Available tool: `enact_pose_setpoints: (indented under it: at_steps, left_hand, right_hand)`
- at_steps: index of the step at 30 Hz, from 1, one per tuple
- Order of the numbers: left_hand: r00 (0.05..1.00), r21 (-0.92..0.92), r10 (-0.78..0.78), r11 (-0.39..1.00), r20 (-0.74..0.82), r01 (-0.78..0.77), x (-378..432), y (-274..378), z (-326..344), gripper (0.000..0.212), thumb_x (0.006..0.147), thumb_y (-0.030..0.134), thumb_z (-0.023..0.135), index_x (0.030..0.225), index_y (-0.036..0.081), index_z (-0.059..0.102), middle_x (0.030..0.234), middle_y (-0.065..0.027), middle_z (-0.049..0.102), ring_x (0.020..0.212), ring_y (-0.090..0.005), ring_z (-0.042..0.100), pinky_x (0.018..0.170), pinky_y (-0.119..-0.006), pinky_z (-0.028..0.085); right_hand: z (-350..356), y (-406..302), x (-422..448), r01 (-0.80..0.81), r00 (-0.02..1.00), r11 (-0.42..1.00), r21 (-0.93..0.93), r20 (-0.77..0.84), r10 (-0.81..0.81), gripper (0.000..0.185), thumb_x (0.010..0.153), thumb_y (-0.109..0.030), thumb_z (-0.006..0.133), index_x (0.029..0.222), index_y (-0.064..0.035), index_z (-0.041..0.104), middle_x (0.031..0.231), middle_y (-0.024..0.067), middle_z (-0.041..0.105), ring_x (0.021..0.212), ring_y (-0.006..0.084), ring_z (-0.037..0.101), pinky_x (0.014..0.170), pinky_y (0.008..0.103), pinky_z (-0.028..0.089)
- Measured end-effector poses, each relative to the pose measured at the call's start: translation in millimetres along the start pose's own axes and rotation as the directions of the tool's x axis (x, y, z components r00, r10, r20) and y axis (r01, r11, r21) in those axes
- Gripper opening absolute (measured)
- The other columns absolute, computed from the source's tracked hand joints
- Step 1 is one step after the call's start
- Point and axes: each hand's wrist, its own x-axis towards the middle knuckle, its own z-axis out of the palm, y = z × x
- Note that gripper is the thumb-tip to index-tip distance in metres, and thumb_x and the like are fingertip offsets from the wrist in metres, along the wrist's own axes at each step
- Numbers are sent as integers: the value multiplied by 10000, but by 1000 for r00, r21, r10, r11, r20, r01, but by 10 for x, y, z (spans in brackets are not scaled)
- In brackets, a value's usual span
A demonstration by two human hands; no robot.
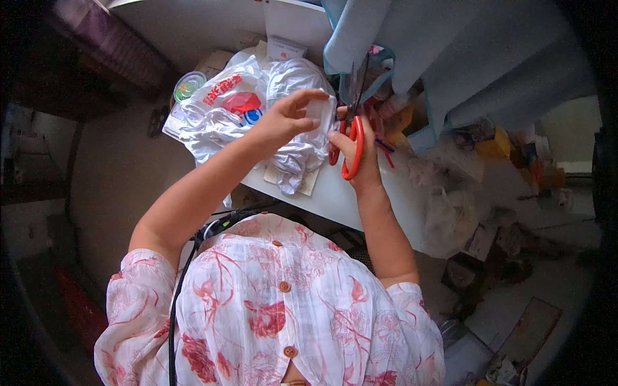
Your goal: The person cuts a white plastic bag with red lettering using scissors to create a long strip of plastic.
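Red-handled scissors point(356, 147) are held in my right hand point(359, 144), their dark blades pointing up and away from me. Across from it, my left hand point(292, 118) is raised over white cloth point(297, 79), fingers bent and thumb apart; an edge of pale material lies at its fingertips, and whether they pinch it I cannot tell. The cloth is bunched on a white table point(333, 193), its lower end crumpled over a beige sheet point(309, 182). Beside it on the left lies a white plastic bag point(236, 96) with red and blue print.
A round green-and-clear container point(189, 87) stands at the table's left. Blue-grey curtains point(425, 43) hang at the upper right, beside a clear bag with light-blue edging point(386, 72). Cluttered goods and crumpled plastic point(449, 212) lie on the right. A black cable point(176, 309) runs down my front.
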Motion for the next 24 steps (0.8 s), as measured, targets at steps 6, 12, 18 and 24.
enact_pose_setpoints:
  at_steps: [6, 12, 18, 24]
  left_hand:
    - [990, 295, 86, 948, 115, -117, 196, 242, -55, 478, 750, -24, 583, 1198, 73, 450, 1178, -52, 476, 1041, -153, 494, 871, -279, 416]
    - [997, 260, 69, 963, 39, -77, 184, 257, -9, 531, 733, -51, 597, 1225, 63, 433, 1068, -21, 521, 913, -80, 502, 783, -227, 427]
    - [998, 71, -60, 996, -23, 62, -6, 29, -72, 643, 705, -28, 647, 1275, 69, 367, 1180, -46, 474, 1013, -127, 499, 853, -260, 419]
    - [998, -221, -56, 974, -32, 48, -101, -89, -55, 792, 649, -38, 680, 1321, 36, 268, 1365, -65, 271, 1194, -179, 354, 941, -299, 363]
  right_hand:
    - [5, -129, 78, 136, 990, 980, -142, -17, -140, 374, 657, -57, 583, 1010, 6, 477, 811, 75, 470, 713, 174, 470, 678, 297, 414]
    - [59, -231, 74, 205, 978, 956, -212, -5, -211, 372, 655, -57, 579, 1008, 2, 474, 786, 52, 467, 686, 147, 470, 656, 274, 409]
    - [20, -51, 49, 235, 970, 926, -297, 9, -244, 405, 650, -63, 589, 1029, -5, 458, 759, 36, 451, 666, 135, 452, 656, 267, 398]
    - [48, 134, -71, 105, 994, 980, -167, -23, -110, 385, 678, -42, 576, 1041, -16, 454, 851, 50, 455, 719, 121, 454, 651, 245, 410]
